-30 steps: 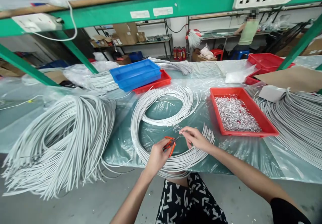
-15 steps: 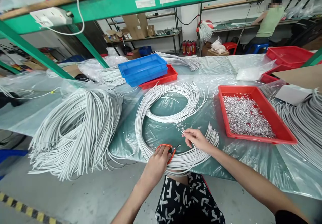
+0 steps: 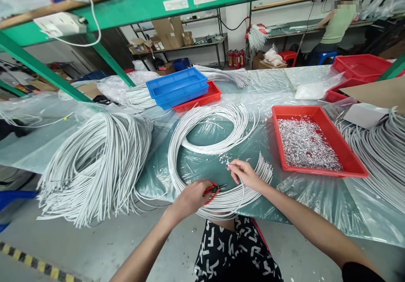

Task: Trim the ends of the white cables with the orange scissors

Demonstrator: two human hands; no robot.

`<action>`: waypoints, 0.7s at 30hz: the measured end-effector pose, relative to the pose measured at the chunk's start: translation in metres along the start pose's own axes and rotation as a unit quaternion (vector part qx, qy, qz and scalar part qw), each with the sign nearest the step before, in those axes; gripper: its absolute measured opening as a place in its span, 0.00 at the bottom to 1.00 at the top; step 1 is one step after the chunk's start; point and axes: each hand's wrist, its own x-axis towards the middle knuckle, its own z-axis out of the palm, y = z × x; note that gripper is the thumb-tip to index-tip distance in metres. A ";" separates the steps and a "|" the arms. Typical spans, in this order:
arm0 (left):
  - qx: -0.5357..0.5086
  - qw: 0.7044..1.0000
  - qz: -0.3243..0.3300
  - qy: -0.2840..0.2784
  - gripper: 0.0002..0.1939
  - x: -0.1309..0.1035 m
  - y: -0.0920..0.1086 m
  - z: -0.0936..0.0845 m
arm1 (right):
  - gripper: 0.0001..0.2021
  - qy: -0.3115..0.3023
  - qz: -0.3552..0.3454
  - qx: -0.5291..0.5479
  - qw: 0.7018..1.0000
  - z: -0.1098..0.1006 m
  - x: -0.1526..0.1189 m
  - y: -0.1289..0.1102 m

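Note:
My left hand (image 3: 195, 195) is closed around orange-handled pliers (image 3: 212, 191), whose dark tips point right over the front cable coil. The fingers of my right hand (image 3: 243, 172) pinch the end of a white cable (image 3: 243, 193), which bends down to the coil. Beside these fingertips, small white pieces (image 3: 224, 159) lie on the green table. The front white coil (image 3: 175, 168) curves under both hands, with its loose ends at the right. Behind it rests a second white coil (image 3: 205, 149). Between the pliers and my right hand there is a small gap.
A red tray (image 3: 351, 164) of small silvery pieces stands at the right. Big cable bundles lie at the left (image 3: 98, 168) and far right (image 3: 379, 147). A blue tray (image 3: 177, 88) sits behind; a green frame (image 3: 133, 9) crosses above. A person (image 3: 338, 24) sits in the background.
My left hand has turned and shifted slightly left with the pliers, its wrist now lower and further left. My right hand keeps its pinch by the white pieces. The view has shifted a little.

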 end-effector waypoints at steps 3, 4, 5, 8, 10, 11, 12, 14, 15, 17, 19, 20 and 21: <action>-0.055 0.998 0.007 0.004 0.11 -0.004 -0.004 0.002 | 0.17 0.008 -0.003 -0.002 1.000 0.000 -0.002 0.000; -0.081 0.997 0.008 0.018 0.12 -0.005 -0.005 0.004 | 0.17 0.010 -0.005 0.001 1.000 0.000 -0.003 0.000; -0.109 0.993 0.009 0.034 0.11 -0.006 -0.005 0.006 | 0.18 0.012 -0.006 0.005 1.000 0.000 -0.004 0.000; -0.177 0.980 0.006 0.088 0.09 -0.007 -0.006 0.011 | 0.18 0.015 -0.008 0.018 1.000 0.002 -0.006 0.001; -0.191 0.974 0.007 0.125 0.09 -0.008 -0.006 0.015 | 0.18 0.011 -0.007 0.029 0.999 0.004 -0.008 0.001; -0.189 0.972 0.009 0.140 0.10 -0.008 -0.007 0.016 | 0.18 0.008 -0.006 0.036 0.999 0.005 -0.008 0.001; -0.187 0.971 0.008 0.152 0.11 -0.008 -0.007 0.016 | 0.18 0.005 -0.006 0.043 0.999 0.006 -0.009 0.001; -0.194 0.967 -0.004 0.167 0.13 -0.007 -0.006 0.017 | 0.18 -0.002 -0.007 0.049 0.999 0.007 -0.010 0.000; -0.206 0.963 -0.014 0.173 0.14 -0.007 -0.005 0.017 | 0.18 -0.005 -0.008 0.048 0.999 0.007 -0.011 -0.001; -0.228 0.956 -0.030 0.182 0.16 -0.005 -0.002 0.017 | 0.18 -0.008 -0.012 0.037 0.999 0.007 -0.012 -0.002; -0.224 0.956 -0.022 0.190 0.16 -0.003 0.002 0.016 | 0.19 -0.009 -0.020 0.019 1.000 0.007 -0.012 -0.003; -0.211 0.958 -0.012 0.192 0.15 -0.002 0.003 0.016 | 0.19 -0.010 -0.025 0.012 1.000 0.007 -0.012 -0.004; -0.197 0.961 -0.003 0.193 0.15 -0.001 0.005 0.015 | 0.19 -0.011 -0.030 0.008 0.999 0.007 -0.012 -0.004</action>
